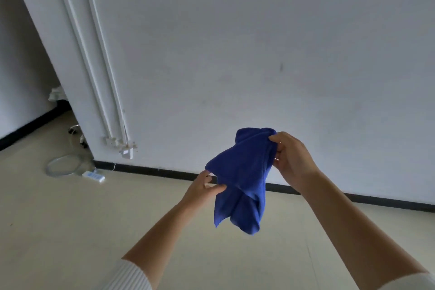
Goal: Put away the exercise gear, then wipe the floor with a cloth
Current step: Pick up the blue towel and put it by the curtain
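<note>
Location: an interior room of a building, unfinished or utility in character. Whether it is a home or an office cannot be told.

Identifying features:
- A white painted plaster wall [259, 42] meets a beige smooth floor [70, 231], with a black skirting board [150, 170] along the joint.
- White plastic cable conduits [94, 66] run down the wall near its outer corner. Their lower ends [122, 146] are broken and stop above the skirting.
- A white rectangular power strip [93, 176] lies on the floor near the corner, beside a coiled pale cable [63, 165].
- A second wall [23, 77] stands further back on the left.
</note>
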Available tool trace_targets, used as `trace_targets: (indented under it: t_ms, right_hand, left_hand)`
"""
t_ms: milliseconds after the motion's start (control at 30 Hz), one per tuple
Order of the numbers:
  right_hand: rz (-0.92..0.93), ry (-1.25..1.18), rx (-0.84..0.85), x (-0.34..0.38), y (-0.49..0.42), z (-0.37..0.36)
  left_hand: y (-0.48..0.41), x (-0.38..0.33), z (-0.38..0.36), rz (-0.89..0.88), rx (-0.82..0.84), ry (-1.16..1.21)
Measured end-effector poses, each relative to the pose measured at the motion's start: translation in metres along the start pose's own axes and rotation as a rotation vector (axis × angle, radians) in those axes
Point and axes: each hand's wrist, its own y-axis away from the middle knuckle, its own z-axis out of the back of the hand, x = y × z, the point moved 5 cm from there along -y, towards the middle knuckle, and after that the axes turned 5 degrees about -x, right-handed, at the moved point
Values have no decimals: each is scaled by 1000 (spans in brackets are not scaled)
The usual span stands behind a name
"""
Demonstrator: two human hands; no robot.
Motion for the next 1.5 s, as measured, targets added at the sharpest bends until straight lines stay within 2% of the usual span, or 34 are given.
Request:
trace_targets:
  t_ms: [67,300,433,600,700,800,867,933,1000,1133,1400,1500]
  right_hand:
    - [44,-33,-49,22,-4,46]
    - [123,-122,-251,73,-13,244]
    - [126,-85,-411,91,-12,361]
    - [65,-76,-711,95,-9,496]
    - [30,102,-822,96,-18,560]
    - [105,285,-816,107,-37,601]
    - [144,302,-663,112,-59,618]
    - [87,405,-481,113,-88,633]
    - [29,515,-416,114,-118,657]
    - [27,576,-585,135,-169,735]
    - [-49,565,-797,159,-213,907]
    - [-142,730,-933,167,-202,981]
  left_hand:
    - [-11,-29,-46,-77,92,-42]
    - [-55,-121,-217,-92,98,109]
    - [-67,-180,-310,-185,131,96]
    - [-85,-255,-409,-374,247,40]
    - [-102,-295,-471,-441,366,-30]
    - [-122,-329,-542,-505,537,-153]
    - [-136,-348,-591,-539,641,-220]
    - [-152,-366,-637,-567,734,-266]
    - [-173,-384,-678,-601,809,-292]
    - [-233,-424,-752,-624,839,-283]
    - [-306,-487,-923,-670,919,-282]
    - [-327,-510,-985,-684,887,-243]
